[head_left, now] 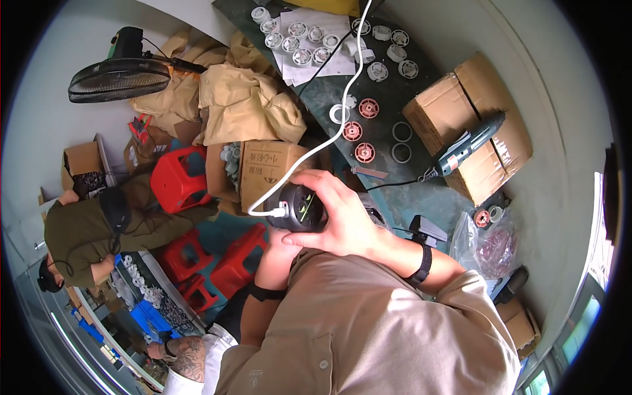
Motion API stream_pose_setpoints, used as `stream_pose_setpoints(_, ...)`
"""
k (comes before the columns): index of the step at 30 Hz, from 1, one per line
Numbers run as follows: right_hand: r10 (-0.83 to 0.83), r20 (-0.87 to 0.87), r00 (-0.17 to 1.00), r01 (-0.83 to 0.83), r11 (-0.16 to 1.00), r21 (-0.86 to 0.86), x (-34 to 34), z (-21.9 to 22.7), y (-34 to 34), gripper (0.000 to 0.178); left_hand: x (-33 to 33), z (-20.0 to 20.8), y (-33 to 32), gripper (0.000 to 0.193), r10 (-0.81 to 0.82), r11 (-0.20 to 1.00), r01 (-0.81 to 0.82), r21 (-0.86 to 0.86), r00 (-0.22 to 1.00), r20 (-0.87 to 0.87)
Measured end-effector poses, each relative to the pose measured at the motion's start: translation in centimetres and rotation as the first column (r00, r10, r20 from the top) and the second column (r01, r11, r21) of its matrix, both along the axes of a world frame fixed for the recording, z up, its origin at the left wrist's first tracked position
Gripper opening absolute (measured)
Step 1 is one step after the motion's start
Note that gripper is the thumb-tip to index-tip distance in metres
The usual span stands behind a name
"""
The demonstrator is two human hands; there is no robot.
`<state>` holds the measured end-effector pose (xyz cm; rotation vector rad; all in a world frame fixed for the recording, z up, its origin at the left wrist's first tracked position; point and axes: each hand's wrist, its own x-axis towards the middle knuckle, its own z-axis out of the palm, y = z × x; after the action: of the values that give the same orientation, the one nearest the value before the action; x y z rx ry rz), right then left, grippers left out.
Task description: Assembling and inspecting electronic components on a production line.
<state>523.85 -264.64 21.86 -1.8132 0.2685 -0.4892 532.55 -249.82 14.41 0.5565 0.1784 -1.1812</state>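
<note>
Head view lists one black round device [300, 209], white cable [343, 120] entering its left side, no long axis evident, clasped from the right by my right hand [343, 222], my left hand [284, 241] at its near edge, grip untellable.

A rounded black device [301, 208] lies in the right hand [343, 220], white cable [343, 113] plugged in.
</note>
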Motion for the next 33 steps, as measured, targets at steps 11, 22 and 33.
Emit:
stream_pose_setpoints(11, -0.007, 0.007, 1.0, 0.004, 0.94, 0.342, -0.4, -0.7, -1.4, 0.056, 0.3, 4.5, -1.3, 0.064, -0.029, 0.978, -0.046, 0.202, 0.935, 0.353)
stream_pose_setpoints(22, 0.16, 0.013, 0.987, -0.103, 0.571, 0.814, -0.5, -1.3, -0.6, 0.039, -0.3, 5.8, -1.8, 0.072, -0.101, 0.981, 0.072, 0.18, 0.982, 0.159)
stream_pose_setpoints(33, 0.217, 0.074, 0.973, -0.171, 0.473, 0.864, -1.0, -1.1, -0.9, 0.042, -0.2, 5.5, -0.7, 0.075, -0.198, 0.951, 0.12, 0.285, 0.945, 0.261)
